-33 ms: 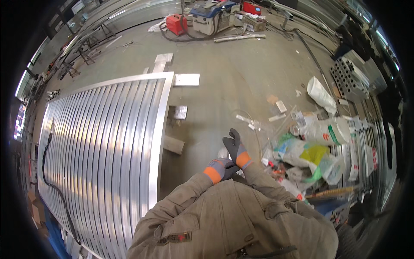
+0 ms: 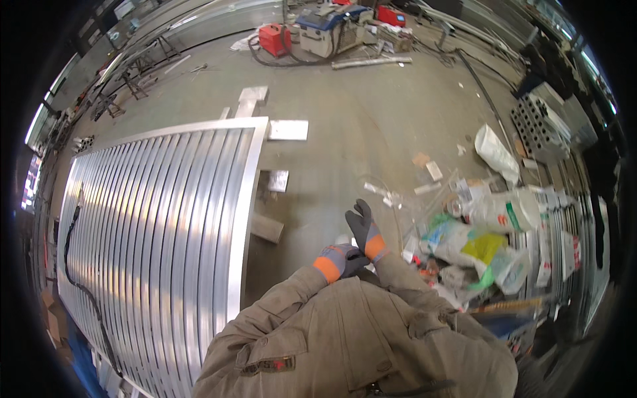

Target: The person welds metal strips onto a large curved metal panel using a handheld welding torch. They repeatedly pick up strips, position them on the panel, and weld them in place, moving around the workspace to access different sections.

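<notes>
Both my hands wear dark grey work gloves with orange cuffs, held close together in front of my chest. My left hand (image 2: 341,261) is closed, its fingers bent against the wrist side of the right glove (image 2: 375,247), near the cuff. What its fingertips grip is partly hidden. My right hand (image 2: 361,224) points up and away, fingers stretched out and nothing in it. To my left lies a large slatted metal panel (image 2: 159,225) with a bright frame, raised above the floor on metal supports (image 2: 267,227). A black cable (image 2: 85,288) runs over its left side.
Plastic bags and scraps (image 2: 474,249) lie heaped to the right, beside a white sack (image 2: 496,154) and a stack of hollow profiles (image 2: 537,126). At the far side stand a red box-shaped machine (image 2: 273,40) and a blue-and-white machine (image 2: 325,33) with hoses.
The surroundings sit slightly lower in the picture as my head shifts. My hands keep almost the same pose, left against right.
</notes>
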